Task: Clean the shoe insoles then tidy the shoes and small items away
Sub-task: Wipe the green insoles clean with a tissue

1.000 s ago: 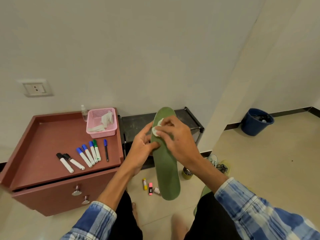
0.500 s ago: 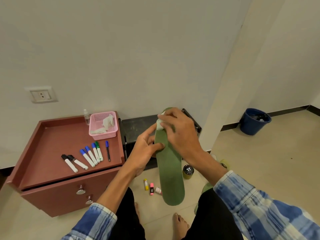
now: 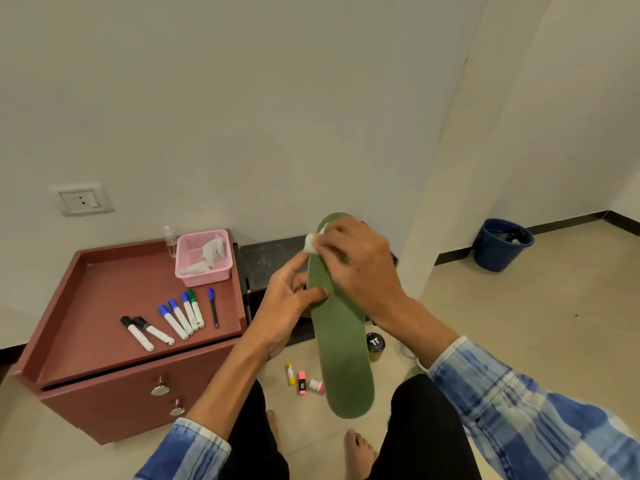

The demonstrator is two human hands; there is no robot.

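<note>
A long green insole is held upright in front of me. My left hand grips its left edge near the middle, thumb on the face. My right hand pinches a small white wipe and presses it against the insole's upper part near the toe end. A green shoe shows partly behind my right forearm on the floor. Three small items, yellow, pink and white-pink, lie on the floor below the insole.
A reddish cabinet at left carries several markers, a pink basket with white wipes and a small spray bottle. A black low shoe rack stands against the wall. A dark-lidded jar sits on the floor; a blue bucket at right.
My right hand with the wipe has slid up the insole from its upper middle to the toe end. The left hand keeps its grip; the view has shifted slightly.
</note>
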